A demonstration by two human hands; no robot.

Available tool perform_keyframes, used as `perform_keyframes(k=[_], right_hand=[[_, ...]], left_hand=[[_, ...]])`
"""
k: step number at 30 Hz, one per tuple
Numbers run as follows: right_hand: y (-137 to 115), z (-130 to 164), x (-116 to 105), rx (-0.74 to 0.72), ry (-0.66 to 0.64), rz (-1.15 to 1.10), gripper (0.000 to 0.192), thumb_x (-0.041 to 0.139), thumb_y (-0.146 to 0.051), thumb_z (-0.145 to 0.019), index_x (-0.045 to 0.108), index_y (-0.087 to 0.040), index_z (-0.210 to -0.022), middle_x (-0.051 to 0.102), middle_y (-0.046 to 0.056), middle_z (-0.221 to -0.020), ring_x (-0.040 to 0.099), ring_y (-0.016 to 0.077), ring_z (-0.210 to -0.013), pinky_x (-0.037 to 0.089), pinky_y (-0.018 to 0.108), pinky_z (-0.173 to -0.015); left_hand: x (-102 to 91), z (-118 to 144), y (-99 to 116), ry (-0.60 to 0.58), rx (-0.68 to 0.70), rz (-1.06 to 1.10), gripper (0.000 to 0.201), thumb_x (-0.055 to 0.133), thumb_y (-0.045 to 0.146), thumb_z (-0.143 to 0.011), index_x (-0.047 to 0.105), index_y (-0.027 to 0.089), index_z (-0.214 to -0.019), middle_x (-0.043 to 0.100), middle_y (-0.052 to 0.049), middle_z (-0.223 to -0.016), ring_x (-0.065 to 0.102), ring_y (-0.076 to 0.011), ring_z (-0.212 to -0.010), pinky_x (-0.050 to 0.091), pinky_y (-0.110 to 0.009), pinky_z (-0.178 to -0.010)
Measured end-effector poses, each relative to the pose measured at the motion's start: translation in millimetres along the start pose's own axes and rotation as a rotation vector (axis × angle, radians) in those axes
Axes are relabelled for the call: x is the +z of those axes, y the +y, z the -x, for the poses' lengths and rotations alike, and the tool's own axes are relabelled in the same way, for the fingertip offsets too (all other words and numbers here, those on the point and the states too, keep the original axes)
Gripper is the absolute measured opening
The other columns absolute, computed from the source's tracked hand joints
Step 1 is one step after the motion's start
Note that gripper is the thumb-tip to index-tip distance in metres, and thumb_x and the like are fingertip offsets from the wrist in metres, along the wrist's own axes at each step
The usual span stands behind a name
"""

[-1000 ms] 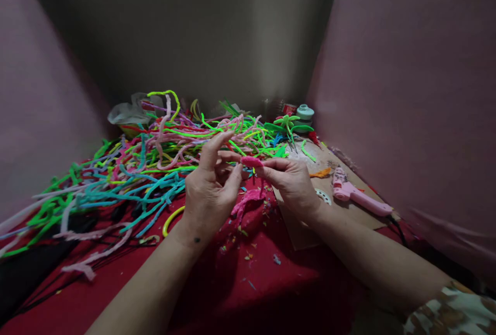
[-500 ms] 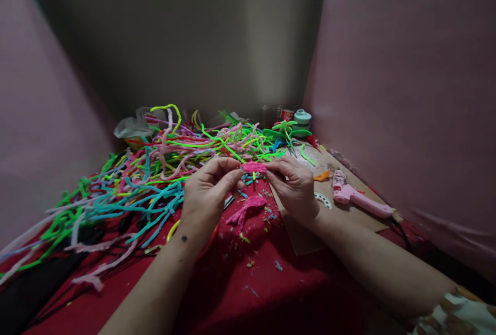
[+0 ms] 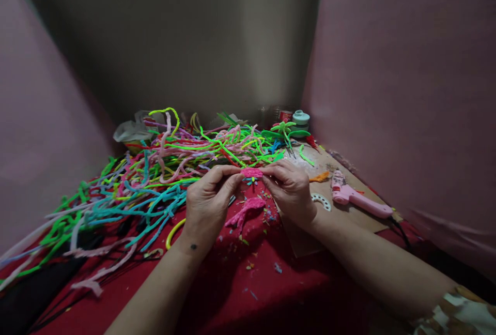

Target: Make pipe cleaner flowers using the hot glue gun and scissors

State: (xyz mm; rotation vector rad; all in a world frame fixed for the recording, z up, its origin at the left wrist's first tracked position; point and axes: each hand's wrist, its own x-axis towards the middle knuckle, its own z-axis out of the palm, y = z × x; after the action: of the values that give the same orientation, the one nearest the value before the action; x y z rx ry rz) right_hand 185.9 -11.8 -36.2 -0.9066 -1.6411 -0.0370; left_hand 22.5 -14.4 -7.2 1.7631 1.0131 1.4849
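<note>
A small pink pipe-cleaner petal (image 3: 251,173) is stretched between my two hands, with a short yellow tip poking out below it. My left hand (image 3: 211,195) pinches its left end between thumb and forefinger. The right end is pinched the same way by my right hand (image 3: 291,190). Below them, on the red cloth (image 3: 232,288), lies another pink pipe-cleaner piece (image 3: 246,212) of joined strips. Tiny coloured fuzz scraps (image 3: 269,216) are scattered around it.
A large tangle of coloured pipe cleaners (image 3: 155,185) spreads behind and left. To the right, a pink glue gun (image 3: 360,200) and a white curved piece with holes (image 3: 321,200) lie on a brown board (image 3: 349,226). A green pipe-cleaner flower (image 3: 284,127) and mint bottle (image 3: 301,118) stand behind.
Both hands and the pink petal have shifted slightly down in view. The petal looks tilted a little differently, and less of its yellow tip shows. Both pinches hold.
</note>
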Motion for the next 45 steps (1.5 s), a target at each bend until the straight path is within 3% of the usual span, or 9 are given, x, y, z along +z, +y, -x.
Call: perform_keyframes(k=[12, 18, 20, 23, 26, 28, 35, 45], right_hand=[[2, 0, 2, -0.027, -0.005, 0.002, 0.013, 0.057, -0.012, -0.080, 0.069, -0.017, -0.078, 0.063, 0.006, -0.067, 0.056, 0.0169, -0.066, 0.045, 0.030, -0.063], [-1, -1, 2, 0.007, -0.014, -0.013, 0.012, 0.058, -0.013, -0.078, 0.069, -0.016, -0.072, 0.062, 0.004, -0.064, 0.056, 0.0158, -0.064, 0.044, 0.029, -0.063], [-3, -1, 2, 0.104, -0.020, -0.072, 0.011, 0.060, -0.015, -0.077, 0.069, -0.015, -0.069, 0.062, 0.004, -0.063, 0.056, 0.0152, -0.063, 0.043, 0.029, -0.063], [-5, -3, 3, 0.422, -0.074, -0.303, 0.012, 0.065, -0.024, -0.073, 0.068, -0.015, -0.067, 0.061, 0.001, -0.061, 0.052, 0.0124, -0.058, 0.039, 0.026, -0.058], [-6, -5, 4, 0.761, -0.154, -0.616, 0.019, 0.071, -0.032, -0.066, 0.066, -0.014, -0.063, 0.054, -0.003, -0.053, 0.041, 0.0075, -0.048, 0.031, 0.024, -0.050], [-7, -6, 5, 0.886, -0.174, -0.750, 0.021, 0.075, -0.032, -0.060, 0.064, -0.013, -0.059, 0.052, -0.004, -0.050, 0.038, 0.0058, -0.045, 0.028, 0.024, -0.048], [-9, -3, 8, 1.015, -0.286, -0.853, 0.022, 0.079, -0.029, -0.053, 0.067, -0.012, -0.060, 0.058, -0.002, -0.051, 0.042, 0.0056, -0.044, 0.027, 0.023, -0.047], [-11, -4, 5, 1.082, -0.346, -0.846, 0.014, 0.075, -0.022, -0.055, 0.064, -0.013, -0.058, 0.053, -0.004, -0.049, 0.039, 0.0043, -0.041, 0.023, 0.022, -0.043]], left_hand=[[-1.2, 1, -5, -0.034, 0.070, -0.075, 0.005, 0.061, 0.023, -0.079, 0.064, 0.019, -0.081, 0.066, 0.002, -0.065, 0.063, -0.0121, -0.054, 0.052, -0.023, -0.057], [1.4, 1, -4, -0.026, 0.030, -0.008, 0.005, 0.061, 0.022, -0.079, 0.062, 0.017, -0.081, 0.064, 0.002, -0.064, 0.063, -0.0118, -0.053, 0.052, -0.023, -0.055], [2.7, -1, -2, -0.001, -0.012, 0.089, 0.008, 0.062, 0.021, -0.077, 0.058, 0.017, -0.083, 0.063, 0.003, -0.063, 0.062, -0.0117, -0.051, 0.052, -0.023, -0.052], [3.1, -4, 1, 0.033, -0.048, 0.224, 0.022, 0.064, 0.020, -0.074, 0.051, 0.019, -0.092, 0.060, 0.005, -0.065, 0.060, -0.0115, -0.049, 0.050, -0.023, -0.047], [2.0, -6, -1, 0.046, -0.041, 0.193, 0.023, 0.065, 0.021, -0.073, 0.053, 0.019, -0.093, 0.058, 0.005, -0.066, 0.056, -0.0096, -0.048, 0.046, -0.021, -0.044], [1.3, -6, -4, 0.050, -0.036, 0.120, 0.020, 0.065, 0.023, -0.074, 0.058, 0.018, -0.091, 0.058, 0.004, -0.066, 0.055, -0.0085, -0.050, 0.045, -0.020, -0.046], [-1.4, -4, -15, 0.034, 0.034, -0.131, 0.014, 0.063, 0.029, -0.077, 0.066, 0.020, -0.087, 0.064, -0.001, -0.077, 0.059, -0.0115, -0.065, 0.048, -0.023, -0.061], [-4.6, -5, -16, 0.001, 0.110, -0.285, 0.010, 0.058, 0.027, -0.081, 0.064, 0.019, -0.079, 0.063, 0.000, -0.073, 0.059, -0.0117, -0.062, 0.047, -0.022, -0.057]])
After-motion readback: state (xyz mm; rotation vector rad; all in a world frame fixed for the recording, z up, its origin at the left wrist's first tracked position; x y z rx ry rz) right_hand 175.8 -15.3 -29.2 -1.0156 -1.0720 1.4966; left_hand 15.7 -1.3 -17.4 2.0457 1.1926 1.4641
